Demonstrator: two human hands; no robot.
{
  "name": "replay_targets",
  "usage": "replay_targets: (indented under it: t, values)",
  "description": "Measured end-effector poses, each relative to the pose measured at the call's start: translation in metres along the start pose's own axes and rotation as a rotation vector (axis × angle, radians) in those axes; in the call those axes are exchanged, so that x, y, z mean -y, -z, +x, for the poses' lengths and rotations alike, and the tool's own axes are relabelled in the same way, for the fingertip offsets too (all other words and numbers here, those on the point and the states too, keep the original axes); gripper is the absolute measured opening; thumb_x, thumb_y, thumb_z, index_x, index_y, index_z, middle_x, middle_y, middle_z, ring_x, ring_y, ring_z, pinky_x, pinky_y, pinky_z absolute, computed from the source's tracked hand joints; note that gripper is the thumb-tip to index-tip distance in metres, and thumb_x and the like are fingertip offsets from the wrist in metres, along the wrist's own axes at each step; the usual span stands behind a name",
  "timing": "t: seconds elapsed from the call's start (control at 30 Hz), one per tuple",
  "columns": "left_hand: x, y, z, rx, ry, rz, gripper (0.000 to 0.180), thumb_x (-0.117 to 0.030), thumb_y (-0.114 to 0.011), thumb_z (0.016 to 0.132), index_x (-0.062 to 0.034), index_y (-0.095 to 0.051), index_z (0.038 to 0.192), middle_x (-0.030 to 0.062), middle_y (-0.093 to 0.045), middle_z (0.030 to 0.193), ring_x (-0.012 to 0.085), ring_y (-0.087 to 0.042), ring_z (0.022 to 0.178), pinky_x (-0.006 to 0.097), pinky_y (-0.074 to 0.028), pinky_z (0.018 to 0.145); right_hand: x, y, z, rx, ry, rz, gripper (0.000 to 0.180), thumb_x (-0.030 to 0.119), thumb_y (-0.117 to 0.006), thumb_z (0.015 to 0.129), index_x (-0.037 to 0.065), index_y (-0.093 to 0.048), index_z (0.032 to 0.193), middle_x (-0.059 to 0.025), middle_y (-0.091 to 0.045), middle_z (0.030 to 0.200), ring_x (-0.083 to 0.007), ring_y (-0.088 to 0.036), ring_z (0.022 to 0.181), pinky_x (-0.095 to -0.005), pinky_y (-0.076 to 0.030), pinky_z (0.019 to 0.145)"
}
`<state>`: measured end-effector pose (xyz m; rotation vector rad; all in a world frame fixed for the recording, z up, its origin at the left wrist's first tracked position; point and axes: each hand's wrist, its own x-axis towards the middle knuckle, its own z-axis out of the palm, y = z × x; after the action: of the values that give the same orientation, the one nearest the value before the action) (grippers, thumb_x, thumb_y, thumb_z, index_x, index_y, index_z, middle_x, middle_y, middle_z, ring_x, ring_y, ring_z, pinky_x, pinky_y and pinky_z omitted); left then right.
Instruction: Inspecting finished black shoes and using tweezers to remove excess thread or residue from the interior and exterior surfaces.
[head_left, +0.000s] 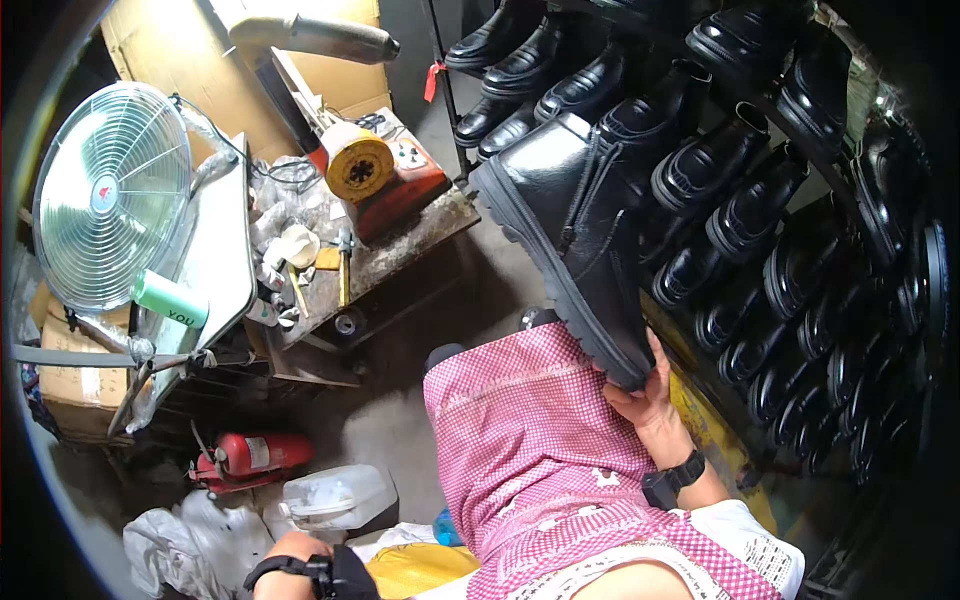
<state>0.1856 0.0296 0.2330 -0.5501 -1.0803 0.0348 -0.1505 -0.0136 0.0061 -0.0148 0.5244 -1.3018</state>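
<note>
A black lace-up leather boot (575, 220) with a thick ridged sole is held up in front of me, its toe toward the upper left. My right hand (645, 395) grips it at the heel, thumb and fingers on either side. At the lower left, part of my left hand (300, 545) shows above a black wrist strap; its fingers cannot be made out. A crumpled, partly blurred whitish plastic bag (170, 550) is beside it. A pink checked apron (530, 430) covers my lap, under the boot.
Racks with rows of black shoes (740, 225) fill the right side. A workbench (385, 255) bears an orange machine (395, 190), a hammer (344, 265) and clutter. Left stand a fan (110, 195) and green cup (170, 298); below are a red extinguisher (260, 455) and plastic container (340, 497).
</note>
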Motion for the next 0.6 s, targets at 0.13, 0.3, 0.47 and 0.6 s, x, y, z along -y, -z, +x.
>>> replay_targets:
  t: [0.13, 0.3, 0.47, 0.6]
  values:
    - [-0.037, 0.052, -0.002, -0.165, 0.1, -0.186, 0.018, -0.003, -0.052, 0.084, -0.0024, -0.058, 0.101, 0.0124, -0.064, 0.093, 0.0202, -0.062, 0.079, 0.031, -0.049, 0.077, -0.008, 0.017, 0.008, -0.01, -0.038, 0.126, 0.043, 0.044, -0.052, 0.088, 0.004, -0.062, 0.099, -0.0241, -0.065, 0.083, -0.0076, -0.035, 0.029, -0.0194, -0.029, 0.032]
    - [-0.021, 0.06, -0.031, -0.36, 0.194, -0.424, 0.015, -0.005, -0.05, 0.086, -0.0021, -0.058, 0.098, 0.0122, -0.064, 0.092, 0.0188, -0.061, 0.078, 0.029, -0.048, 0.076, -0.016, 0.01, 0.007, -0.123, -0.068, 0.03, 0.029, 0.036, -0.066, 0.081, 0.009, -0.06, 0.085, -0.0049, -0.064, 0.072, -0.0065, -0.032, 0.03, -0.0171, -0.025, 0.03]
    - [0.006, 0.05, -0.059, -0.498, 0.291, -0.642, 0.013, -0.006, -0.048, 0.087, -0.0019, -0.058, 0.095, 0.012, -0.063, 0.091, 0.0174, -0.06, 0.076, 0.027, -0.048, 0.074, -0.018, 0.005, 0.003, -0.188, -0.042, -0.023, 0.025, 0.03, -0.069, 0.079, 0.008, -0.061, 0.087, -0.0063, -0.067, 0.08, -0.0082, -0.046, 0.039, -0.0183, -0.039, 0.037]
    - [0.01, 0.052, -0.059, -0.559, 0.381, -0.762, 0.014, -0.008, -0.046, 0.088, -0.0017, -0.058, 0.092, 0.0118, -0.063, 0.091, 0.0162, -0.06, 0.075, 0.026, -0.048, 0.073, -0.026, 0.003, 0.0, -0.3, 0.013, -0.081, 0.023, 0.026, -0.068, 0.081, 0.006, -0.063, 0.09, -0.0107, -0.068, 0.089, -0.0168, -0.066, 0.064, -0.0295, -0.056, 0.062]
